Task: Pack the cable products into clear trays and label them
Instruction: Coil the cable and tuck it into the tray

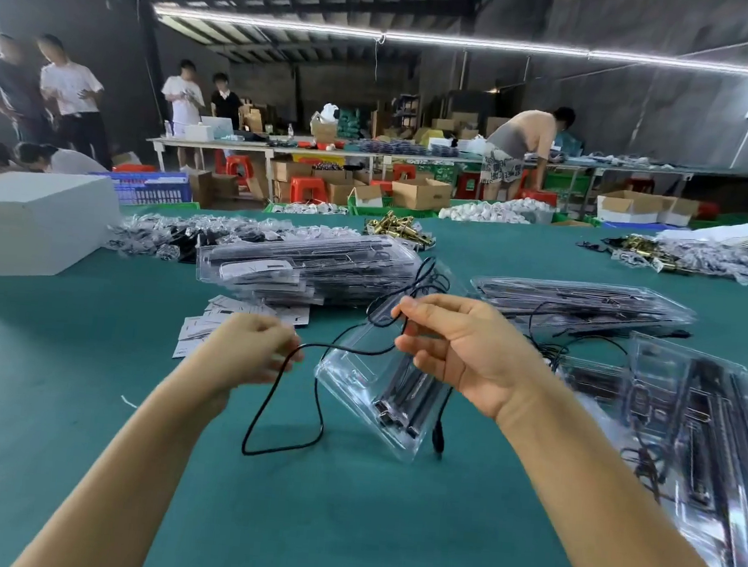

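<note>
A clear plastic tray [357,379] holding black bar-shaped parts is tilted above the green table [341,529], under my right hand [461,352]. My right hand pinches a thin black cable [282,404] near the tray's upper end. The cable runs left to my left hand [251,347], whose curled fingers grip it, then hangs in a loop down to the table. A black plug [437,440] dangles beside the tray's lower end. White label cards [205,325] lie just beyond my left hand.
Stacks of filled clear trays sit behind [301,265], at the back right [583,304] and at the right [703,429]. A white box [29,226] stands at the left. Bagged small parts [164,231] and brass pieces [397,231] lie farther back. People stand at distant tables.
</note>
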`<move>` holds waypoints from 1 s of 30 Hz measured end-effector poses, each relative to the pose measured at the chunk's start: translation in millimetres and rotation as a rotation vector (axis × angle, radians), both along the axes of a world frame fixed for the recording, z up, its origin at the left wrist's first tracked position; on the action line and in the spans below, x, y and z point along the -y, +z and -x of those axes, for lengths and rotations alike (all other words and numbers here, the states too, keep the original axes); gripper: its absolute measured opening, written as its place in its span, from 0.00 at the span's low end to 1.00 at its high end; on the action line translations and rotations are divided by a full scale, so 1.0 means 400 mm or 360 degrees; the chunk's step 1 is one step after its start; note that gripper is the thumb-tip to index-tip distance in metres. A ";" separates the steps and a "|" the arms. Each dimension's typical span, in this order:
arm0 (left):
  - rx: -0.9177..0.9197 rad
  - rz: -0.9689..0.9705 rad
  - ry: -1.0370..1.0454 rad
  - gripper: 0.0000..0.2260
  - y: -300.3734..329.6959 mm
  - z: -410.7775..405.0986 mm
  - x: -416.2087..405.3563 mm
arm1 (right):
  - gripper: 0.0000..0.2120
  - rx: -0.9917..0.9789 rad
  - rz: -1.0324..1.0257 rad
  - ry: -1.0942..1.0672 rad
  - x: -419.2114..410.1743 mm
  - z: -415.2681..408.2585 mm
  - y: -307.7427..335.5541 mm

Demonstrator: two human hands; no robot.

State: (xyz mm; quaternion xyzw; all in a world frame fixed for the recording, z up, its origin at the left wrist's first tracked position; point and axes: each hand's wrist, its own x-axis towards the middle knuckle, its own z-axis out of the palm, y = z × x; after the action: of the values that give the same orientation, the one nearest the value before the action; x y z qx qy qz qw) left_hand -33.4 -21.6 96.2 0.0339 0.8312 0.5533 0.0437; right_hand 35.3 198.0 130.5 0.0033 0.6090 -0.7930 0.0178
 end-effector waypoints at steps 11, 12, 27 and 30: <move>-0.0367 0.0009 -0.0458 0.14 0.048 -0.087 -0.094 | 0.06 -0.0210 -0.0675 -0.0030 0.094 0.012 -0.096; -0.0329 -0.0031 -0.0439 0.12 0.043 -0.086 -0.093 | 0.05 -0.0239 -0.0782 0.0003 0.094 0.008 -0.094; 0.0003 -0.0525 -0.0331 0.07 0.036 -0.093 -0.111 | 0.10 -0.1146 -0.2119 -0.0929 0.047 -0.015 -0.027; -0.0025 -0.0545 -0.0397 0.06 0.044 -0.099 -0.109 | 0.18 -0.1135 -0.2215 -0.0685 0.025 -0.009 -0.019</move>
State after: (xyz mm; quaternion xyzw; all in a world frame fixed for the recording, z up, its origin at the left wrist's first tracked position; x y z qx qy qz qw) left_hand 6.0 22.2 113.7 0.1478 0.7146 0.6765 0.0992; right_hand 38.8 188.0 122.7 -0.1223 0.9179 -0.1718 -0.3362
